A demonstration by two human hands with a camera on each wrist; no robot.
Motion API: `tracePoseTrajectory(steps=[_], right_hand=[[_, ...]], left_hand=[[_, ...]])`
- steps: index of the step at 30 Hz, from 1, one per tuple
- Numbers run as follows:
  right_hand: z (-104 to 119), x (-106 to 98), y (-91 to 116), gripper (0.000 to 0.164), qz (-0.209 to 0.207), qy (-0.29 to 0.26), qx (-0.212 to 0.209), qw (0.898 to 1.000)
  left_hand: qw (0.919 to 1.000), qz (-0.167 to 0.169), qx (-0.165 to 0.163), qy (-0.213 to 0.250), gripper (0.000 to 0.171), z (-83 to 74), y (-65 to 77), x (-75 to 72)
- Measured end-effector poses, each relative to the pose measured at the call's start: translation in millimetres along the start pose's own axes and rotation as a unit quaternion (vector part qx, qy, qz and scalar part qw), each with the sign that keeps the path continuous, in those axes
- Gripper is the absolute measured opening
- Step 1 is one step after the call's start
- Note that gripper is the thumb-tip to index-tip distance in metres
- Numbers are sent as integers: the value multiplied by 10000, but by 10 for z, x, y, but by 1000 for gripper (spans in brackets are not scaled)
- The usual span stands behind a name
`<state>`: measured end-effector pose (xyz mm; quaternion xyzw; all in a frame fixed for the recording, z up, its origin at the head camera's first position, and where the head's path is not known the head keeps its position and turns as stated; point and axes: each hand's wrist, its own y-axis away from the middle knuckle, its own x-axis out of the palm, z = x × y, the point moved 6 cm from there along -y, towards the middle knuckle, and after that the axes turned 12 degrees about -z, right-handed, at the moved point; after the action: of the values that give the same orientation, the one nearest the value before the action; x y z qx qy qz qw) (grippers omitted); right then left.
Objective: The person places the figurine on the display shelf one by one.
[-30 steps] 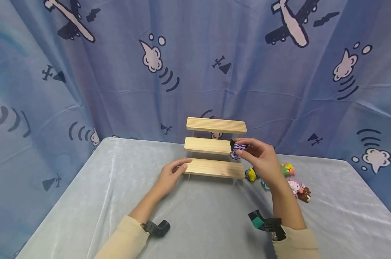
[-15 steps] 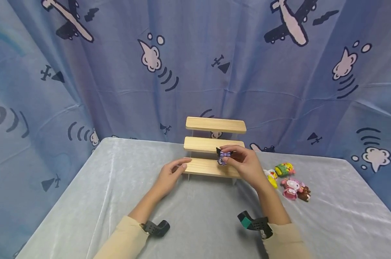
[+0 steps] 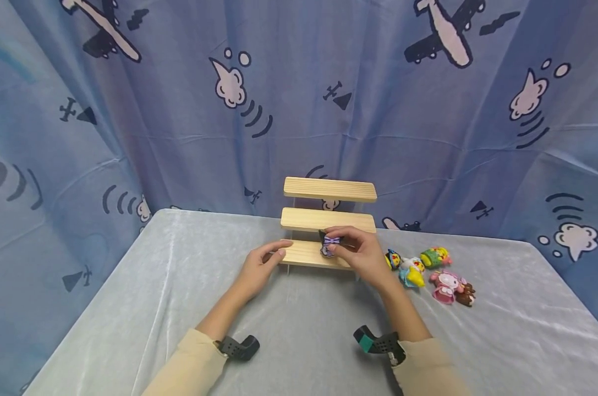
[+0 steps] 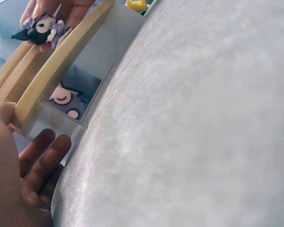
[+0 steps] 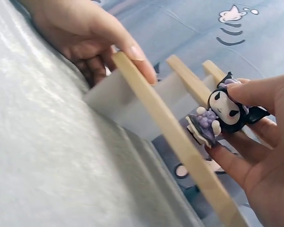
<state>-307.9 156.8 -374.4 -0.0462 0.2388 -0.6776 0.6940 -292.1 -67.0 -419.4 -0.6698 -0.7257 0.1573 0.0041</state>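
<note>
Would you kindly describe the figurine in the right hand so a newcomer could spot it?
Find the three-tier wooden stand. By its lowest shelf, the right hand holds the figurine. Unlike the colourful figurines lying right of the stand, it is black and purple.

"What is worn behind the left hand (image 3: 256, 270)?"

"At seven o'clock in the head view, a plain beige sleeve (image 3: 190, 363) is seen, edged by a black wristband (image 3: 238, 349) with a curved end."

"And behind the right hand (image 3: 362, 256)?"

"At five o'clock, a matching sleeve (image 3: 427, 369); its black strap (image 3: 385, 342) is marked with a green patch (image 3: 366, 344)."
</note>
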Motion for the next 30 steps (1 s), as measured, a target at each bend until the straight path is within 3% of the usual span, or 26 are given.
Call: tracePoseTrajectory(steps=[9, 19, 26, 30], right_hand=[[-39, 137, 26, 26, -57, -211, 166, 9996], [-1, 40, 20, 39, 249, 412, 333, 9983], [16, 59, 10, 38, 210, 525, 439, 9974], [16, 122, 7, 37, 92, 479, 296, 9984]], left_hand=[[10000, -47, -30, -21, 29, -9, 4, 4], [10000, -38, 33, -75, 30, -3, 8, 4], [9998, 14, 171, -59, 31, 312, -108, 31], [9997, 55, 194, -124, 31, 324, -112, 34]])
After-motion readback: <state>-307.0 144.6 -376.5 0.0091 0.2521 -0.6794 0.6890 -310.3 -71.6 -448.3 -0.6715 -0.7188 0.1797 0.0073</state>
